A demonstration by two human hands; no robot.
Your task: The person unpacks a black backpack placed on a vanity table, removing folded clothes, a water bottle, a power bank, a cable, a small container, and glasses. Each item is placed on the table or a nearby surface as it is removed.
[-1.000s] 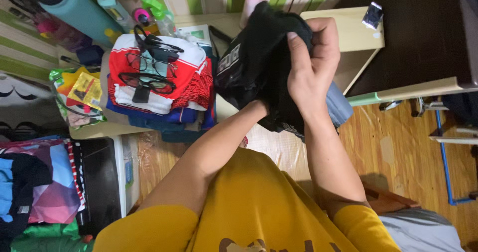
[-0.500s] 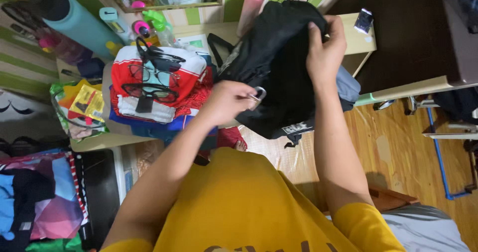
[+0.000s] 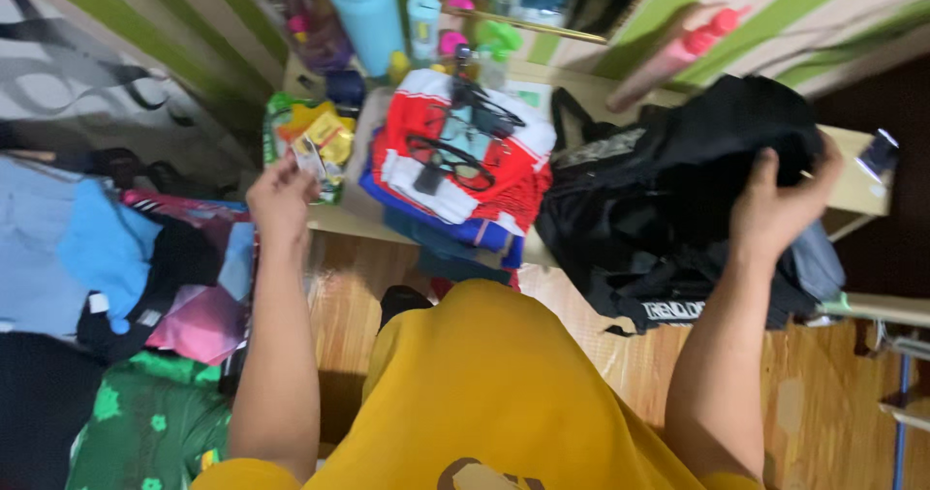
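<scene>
We see the right hand (image 3: 780,209) closed over the top of a black garment (image 3: 668,199), thumb on the near side and fingers curled over the far side, gripping the bunched cloth. The garment sits at the right end of the desk (image 3: 852,195), part of it hanging over the near edge toward the wooden floor (image 3: 833,403).

The left hand (image 3: 281,195) is raised over the left end of the desk, fingers loosely curled; the picture is blurred there, so we cannot tell whether it holds anything. It is just beside a green and yellow packet (image 3: 315,141).

Between the two hands lies a stack of folded clothes (image 3: 455,175), red and white on top with blue beneath, and two pairs of glasses (image 3: 460,146) rest on it. Far behind the stack stands a light blue bottle (image 3: 373,20). At the near left we see a heap of coloured clothes (image 3: 116,287).
</scene>
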